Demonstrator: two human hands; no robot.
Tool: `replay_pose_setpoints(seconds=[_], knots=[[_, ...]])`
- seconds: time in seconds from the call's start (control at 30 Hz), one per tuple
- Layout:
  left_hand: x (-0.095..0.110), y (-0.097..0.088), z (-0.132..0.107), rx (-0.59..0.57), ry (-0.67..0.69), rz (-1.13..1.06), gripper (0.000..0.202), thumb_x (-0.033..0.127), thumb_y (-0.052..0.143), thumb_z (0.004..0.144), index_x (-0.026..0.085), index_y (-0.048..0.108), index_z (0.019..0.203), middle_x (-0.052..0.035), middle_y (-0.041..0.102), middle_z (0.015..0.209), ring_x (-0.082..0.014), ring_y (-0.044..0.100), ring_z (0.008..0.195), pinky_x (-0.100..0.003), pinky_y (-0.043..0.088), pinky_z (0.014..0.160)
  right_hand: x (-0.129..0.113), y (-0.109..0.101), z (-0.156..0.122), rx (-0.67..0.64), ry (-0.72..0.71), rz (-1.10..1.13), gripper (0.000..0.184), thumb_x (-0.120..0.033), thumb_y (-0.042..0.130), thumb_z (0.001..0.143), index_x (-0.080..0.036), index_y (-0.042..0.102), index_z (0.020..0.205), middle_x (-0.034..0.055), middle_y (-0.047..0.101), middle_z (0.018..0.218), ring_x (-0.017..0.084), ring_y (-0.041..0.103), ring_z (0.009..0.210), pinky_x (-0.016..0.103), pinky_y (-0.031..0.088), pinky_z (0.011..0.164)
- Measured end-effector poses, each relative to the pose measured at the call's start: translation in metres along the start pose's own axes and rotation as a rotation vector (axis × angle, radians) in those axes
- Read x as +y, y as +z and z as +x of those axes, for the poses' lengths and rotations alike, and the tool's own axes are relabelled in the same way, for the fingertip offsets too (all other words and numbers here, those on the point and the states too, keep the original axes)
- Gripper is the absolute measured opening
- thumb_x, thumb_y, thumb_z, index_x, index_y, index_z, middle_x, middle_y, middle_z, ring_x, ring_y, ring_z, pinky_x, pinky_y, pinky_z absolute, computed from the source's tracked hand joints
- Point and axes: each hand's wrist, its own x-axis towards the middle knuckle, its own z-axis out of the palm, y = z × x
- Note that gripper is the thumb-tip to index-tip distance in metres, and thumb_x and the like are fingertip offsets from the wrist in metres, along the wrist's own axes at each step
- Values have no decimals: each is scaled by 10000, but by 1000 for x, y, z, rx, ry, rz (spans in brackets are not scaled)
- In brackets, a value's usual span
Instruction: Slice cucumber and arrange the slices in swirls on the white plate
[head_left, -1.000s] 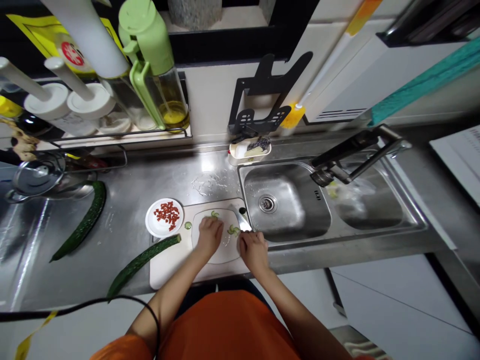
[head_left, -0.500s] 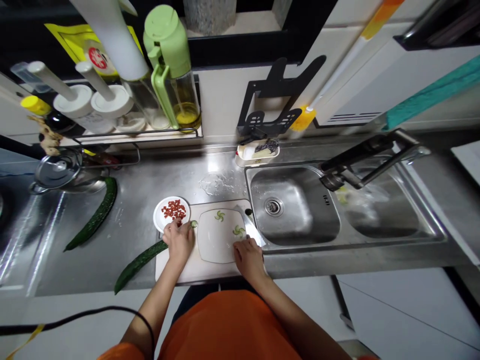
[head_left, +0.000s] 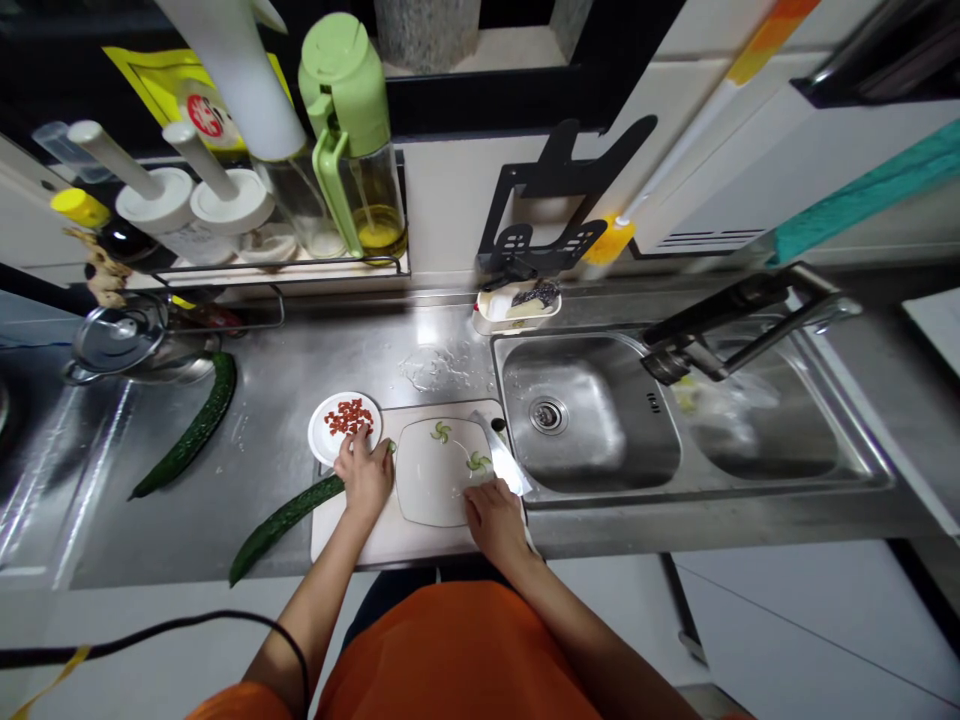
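Note:
My left hand (head_left: 364, 478) is over the board's left side. Its forefinger reaches onto a small white plate (head_left: 316, 432) of chopped red pieces (head_left: 346, 416); the thumb stands apart, by a small green slice (head_left: 391, 446), partly covering it. Under this hand's wrist side lies the end of a cucumber (head_left: 281, 523). My right hand (head_left: 495, 515) has its fingers curled together at the right edge of a squarish white plate (head_left: 435, 485); anything within them is hidden. Two green pinwheel-shaped garnishes, one at the top (head_left: 441, 432) and one at the right (head_left: 478, 461), decorate that plate.
Beneath the plate is a white cutting board (head_left: 360, 548). A knife blade (head_left: 510, 465) lies along its right side, near the double sink (head_left: 592, 400). Another cucumber (head_left: 196, 430) rests on the steel counter at left. Bottles, including a green-topped oil jug (head_left: 351, 130), stand on a rack behind.
My left hand has shifted slightly, its forefinger stretching farther onto the small plate and its thumb closer to the green slice. My right hand has barely moved, a little left.

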Motion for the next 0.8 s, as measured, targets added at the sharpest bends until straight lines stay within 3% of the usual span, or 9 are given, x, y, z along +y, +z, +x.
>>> replay_pose_setpoints(seconds=[0.8], knots=[[0, 1, 8, -33, -4, -12, 207, 234, 539, 810, 204, 679, 960, -129, 431, 1326, -344, 297, 1233, -528, 332, 920, -2, 4, 0, 0, -23, -3, 140, -174, 521, 864, -209, 654, 838, 43, 630, 797, 209, 483, 879, 310, 287, 715]])
